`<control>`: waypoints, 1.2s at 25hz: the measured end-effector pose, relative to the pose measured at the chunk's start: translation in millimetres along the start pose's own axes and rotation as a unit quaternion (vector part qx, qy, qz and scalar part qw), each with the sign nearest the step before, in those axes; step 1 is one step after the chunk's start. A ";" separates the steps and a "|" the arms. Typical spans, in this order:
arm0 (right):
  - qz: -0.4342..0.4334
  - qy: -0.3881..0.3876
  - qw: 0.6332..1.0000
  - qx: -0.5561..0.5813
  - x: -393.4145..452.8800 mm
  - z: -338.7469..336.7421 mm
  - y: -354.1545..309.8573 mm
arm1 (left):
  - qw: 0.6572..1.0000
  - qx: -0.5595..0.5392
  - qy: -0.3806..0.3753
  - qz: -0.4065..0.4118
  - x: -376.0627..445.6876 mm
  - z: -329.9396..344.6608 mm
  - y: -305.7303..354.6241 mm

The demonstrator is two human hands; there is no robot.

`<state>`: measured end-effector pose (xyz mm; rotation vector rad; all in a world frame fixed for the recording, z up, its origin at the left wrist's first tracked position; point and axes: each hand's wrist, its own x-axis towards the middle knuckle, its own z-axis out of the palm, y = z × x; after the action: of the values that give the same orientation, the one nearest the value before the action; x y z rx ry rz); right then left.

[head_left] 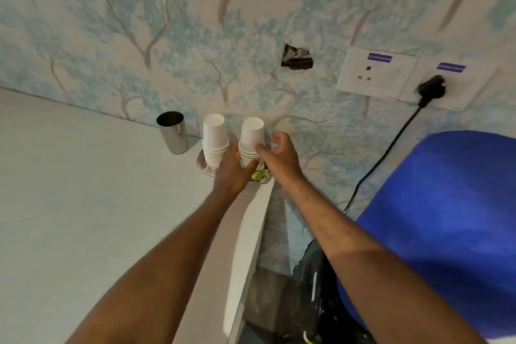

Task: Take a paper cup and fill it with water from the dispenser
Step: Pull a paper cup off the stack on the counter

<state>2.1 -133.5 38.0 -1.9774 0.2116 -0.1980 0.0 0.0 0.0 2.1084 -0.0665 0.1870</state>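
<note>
Two upside-down stacks of white paper cups stand on a small tray [201, 166] at the far right corner of a white counter. My left hand [231, 173] is wrapped around the lower part of the right stack [252, 134], between the two stacks. My right hand [279, 155] comes in from the right, its fingertips touching the side of the top cup of that stack, thumb and other fingers spread. The left stack [213, 139] stands untouched. The big blue water bottle [446, 218] of the dispenser fills the lower right; its tap is out of sight.
A steel tumbler [172, 132] stands left of the cups against the wall. The white counter [83, 218] ends at an edge under my left forearm. On the wall are a socket plate [375, 72] and a black plug [431, 88] with its cord running down.
</note>
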 end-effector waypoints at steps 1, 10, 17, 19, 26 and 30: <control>-0.005 -0.001 1.000 0.004 8.6 7.2 -2.2 | 1.000 -0.004 0.007 0.000 7.6 2.9 -3.4; -0.056 -0.018 0.998 0.018 36.0 28.4 -6.0 | 0.997 -0.072 0.004 0.038 30.2 16.0 -13.9; -0.082 -0.022 0.996 0.010 43.9 24.0 -11.9 | 0.998 -0.067 0.013 0.015 33.5 18.6 -17.8; -0.083 -0.009 0.996 0.037 44.5 20.8 -18.1 | 0.999 -0.053 0.012 -0.001 34.3 20.4 -20.3; -0.117 0.063 0.983 0.127 19.8 -6.2 -46.3 | 0.999 -0.004 0.005 -0.044 33.1 19.7 -16.6; -0.117 0.110 0.962 0.221 -27.2 -28.9 -50.5 | 0.999 0.001 0.019 -0.048 15.6 9.7 -3.6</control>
<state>-28.1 -132.5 94.6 -1.5279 0.0657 -0.5708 16.9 -6.0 -5.5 2.1037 0.0568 0.1700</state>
